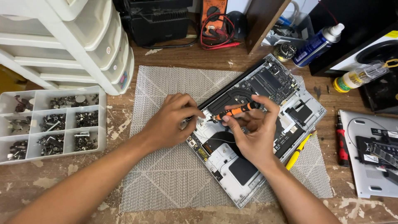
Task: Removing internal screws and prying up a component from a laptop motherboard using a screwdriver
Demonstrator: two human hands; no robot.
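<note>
An opened silver laptop (309, 108) lies upside down on a grey woven mat (166, 174), its circuit board, black fan and cables exposed. My right hand (253, 132) grips a small orange and black screwdriver (242, 109), its tip pointing left and down at the laptop's near left corner. My left hand (170, 122) rests at that same corner, fingertips pinched together right beside the screwdriver tip. What they pinch is too small to make out.
A clear compartment tray (54, 123) of screws sits left, white plastic drawers (78, 45) behind it. A yellow tool (297, 152), a red screwdriver (341, 143) and a detached silver cover (369, 153) lie right. Spray can (317, 43), glue bottle (358, 76) and multimeter (213, 16) stand at the back.
</note>
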